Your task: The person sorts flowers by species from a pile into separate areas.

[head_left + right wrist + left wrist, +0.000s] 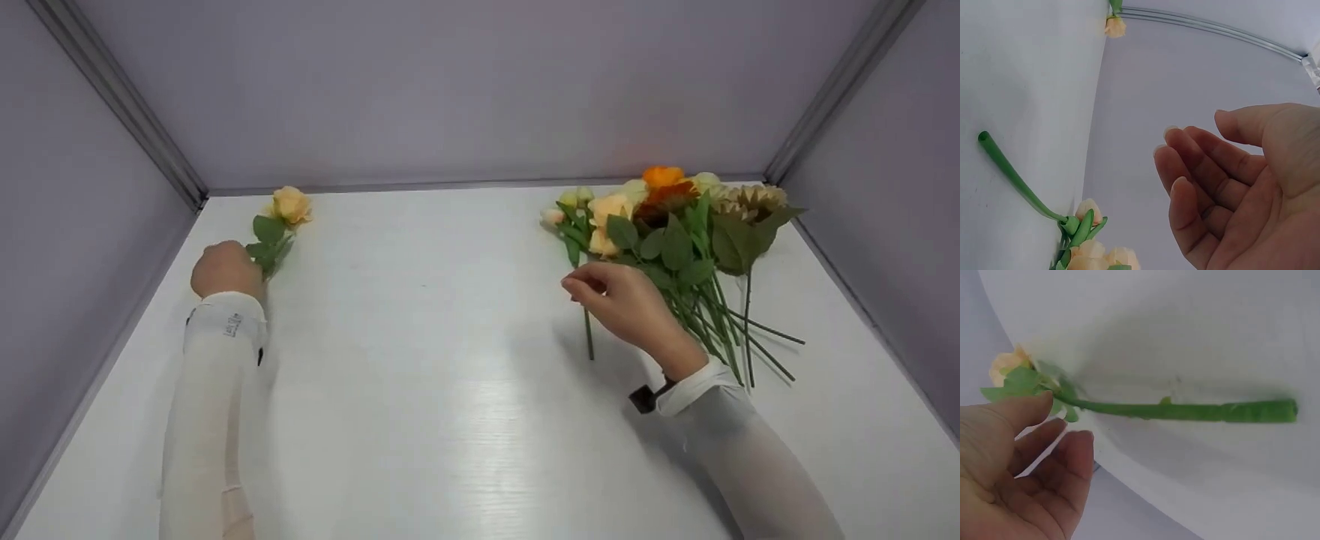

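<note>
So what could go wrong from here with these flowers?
The left hand is right at the leaves of the single rose, so a careless grip might bend or crush them. In the pile of flowers on the right, several stems cross, so pulling one could drag others along. The right hand, holding nothing, hangs near a stem at the pile's left edge, so a careless move might knock it.

Both hands well apart, loosely curled.
</note>
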### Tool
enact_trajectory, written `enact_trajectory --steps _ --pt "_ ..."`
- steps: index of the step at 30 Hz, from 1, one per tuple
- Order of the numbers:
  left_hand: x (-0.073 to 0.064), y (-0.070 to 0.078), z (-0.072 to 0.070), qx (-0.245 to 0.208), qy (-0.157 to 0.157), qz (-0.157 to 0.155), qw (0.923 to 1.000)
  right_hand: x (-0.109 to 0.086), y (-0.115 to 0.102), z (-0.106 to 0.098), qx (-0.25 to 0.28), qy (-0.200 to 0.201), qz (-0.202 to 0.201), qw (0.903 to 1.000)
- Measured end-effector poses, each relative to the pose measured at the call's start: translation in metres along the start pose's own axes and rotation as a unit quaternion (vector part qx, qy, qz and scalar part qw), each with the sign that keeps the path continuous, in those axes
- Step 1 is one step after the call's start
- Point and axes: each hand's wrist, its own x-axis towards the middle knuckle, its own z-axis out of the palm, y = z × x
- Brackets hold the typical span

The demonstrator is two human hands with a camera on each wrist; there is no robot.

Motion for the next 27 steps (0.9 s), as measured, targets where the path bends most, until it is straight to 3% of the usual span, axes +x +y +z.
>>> enact_trajectory --steps 4,9,15,19,22,27 --pt "-0.007 0.023 -0.015 -0.047 0.035 0.049 0.9971 0.001 0.004 -0.011 0.010 0.004 0.026 0.9996" --pt "-0.034 0.079 -0.021 -0.128 0.070 0.132 0.9805 0.001 0.012 -0.037 0.013 0.017 0.069 0.9974" --pt "-0.081 0.145 -0.002 -0.163 0.107 0.259 0.9462 -0.009 0.036 -0.086 -0.006 0.087 0.113 0.9897" --pt "-0.108 0.175 0.015 -0.162 0.096 0.319 0.9288 -0.023 0.062 -0.119 -0.016 0.132 0.162 0.9778" --pt "-0.119 0.187 0.026 -0.150 0.076 0.339 0.9257 -0.032 0.084 -0.138 -0.037 0.135 0.198 0.9701" --pt "-0.121 0.188 0.040 -0.114 0.043 0.342 0.9319 -0.042 0.114 -0.157 -0.069 0.094 0.248 0.9617"
